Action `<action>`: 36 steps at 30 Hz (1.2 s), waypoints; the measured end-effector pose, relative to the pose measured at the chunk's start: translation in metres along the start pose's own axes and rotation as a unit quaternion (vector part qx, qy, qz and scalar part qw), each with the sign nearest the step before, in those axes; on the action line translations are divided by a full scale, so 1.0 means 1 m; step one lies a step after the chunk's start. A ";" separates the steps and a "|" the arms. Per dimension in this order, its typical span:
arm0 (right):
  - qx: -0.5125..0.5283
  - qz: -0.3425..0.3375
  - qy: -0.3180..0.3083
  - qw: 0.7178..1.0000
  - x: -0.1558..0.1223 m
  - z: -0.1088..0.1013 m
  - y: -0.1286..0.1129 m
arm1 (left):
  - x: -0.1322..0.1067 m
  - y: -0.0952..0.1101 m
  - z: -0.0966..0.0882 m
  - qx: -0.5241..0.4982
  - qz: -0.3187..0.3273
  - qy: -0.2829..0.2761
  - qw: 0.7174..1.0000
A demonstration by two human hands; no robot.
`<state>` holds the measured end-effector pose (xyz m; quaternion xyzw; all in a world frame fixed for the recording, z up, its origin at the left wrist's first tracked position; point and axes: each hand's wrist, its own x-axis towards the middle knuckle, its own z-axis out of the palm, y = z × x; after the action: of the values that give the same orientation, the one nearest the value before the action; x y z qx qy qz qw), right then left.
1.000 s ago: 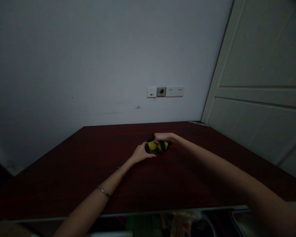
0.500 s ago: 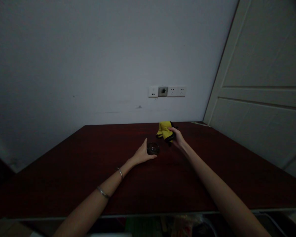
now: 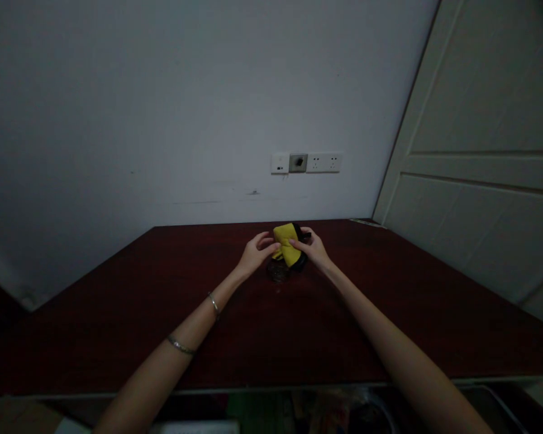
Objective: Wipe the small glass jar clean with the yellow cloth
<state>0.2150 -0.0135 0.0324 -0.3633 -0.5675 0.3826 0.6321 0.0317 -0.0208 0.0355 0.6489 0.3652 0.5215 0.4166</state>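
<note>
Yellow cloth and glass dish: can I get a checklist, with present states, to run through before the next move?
1. Right hand holds the yellow cloth: ok, between thumb and fingers.
2. Left hand grips the cloth: cannot tell; fingertips are at its edge.
3. Glass dish rests on the table: ok.
4. A hand steadies the dish: not ok, neither holds it.
5. Dish is clean inside: cannot tell, too dark.

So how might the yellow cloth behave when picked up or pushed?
The yellow cloth is probably floppy: it creases where the right hand pinches it. That light pinch suggests little weight. Pushed, it would likely crumple rather than roll, given its loose folds.
</note>
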 end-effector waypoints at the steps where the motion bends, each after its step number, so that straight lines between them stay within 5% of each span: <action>1: -0.008 -0.010 -0.005 1.000 -0.002 0.003 0.000 | 0.001 0.004 0.002 -0.027 -0.018 -0.008 0.999; 10: 0.007 -0.037 -0.054 0.998 -0.015 0.016 -0.008 | -0.003 0.018 0.000 -0.073 -0.034 -0.029 0.996; 15: 0.016 0.025 -0.112 0.993 -0.012 0.005 -0.008 | 0.014 0.028 -0.023 -0.059 0.047 0.127 0.989; 18: -0.056 0.008 -0.149 0.987 -0.009 -0.006 0.003 | 0.022 0.036 -0.043 0.123 0.140 0.149 0.971; 23: -0.134 0.019 -0.283 0.949 -0.014 -0.008 0.025 | 0.020 0.037 -0.049 0.345 0.254 -0.081 0.900; 27: -0.145 0.021 -0.299 0.943 -0.023 -0.001 0.038 | 0.016 0.023 -0.034 0.472 0.333 -0.259 0.774; 30: -0.156 0.027 -0.288 0.944 -0.026 0.002 0.048 | 0.015 0.013 -0.025 0.529 0.379 -0.321 0.688; 33: -0.176 0.019 -0.267 0.947 -0.027 0.002 0.054 | 0.013 0.009 -0.023 0.546 0.388 -0.341 0.659; 36: -0.203 0.016 -0.249 0.947 -0.028 0.002 0.056 | 0.010 0.011 -0.024 0.545 0.366 -0.358 0.664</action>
<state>0.2069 -0.0135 -0.0293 -0.3862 -0.7664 0.3480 0.3774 0.0109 -0.0118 0.0523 0.9784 0.1401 0.0671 -0.1366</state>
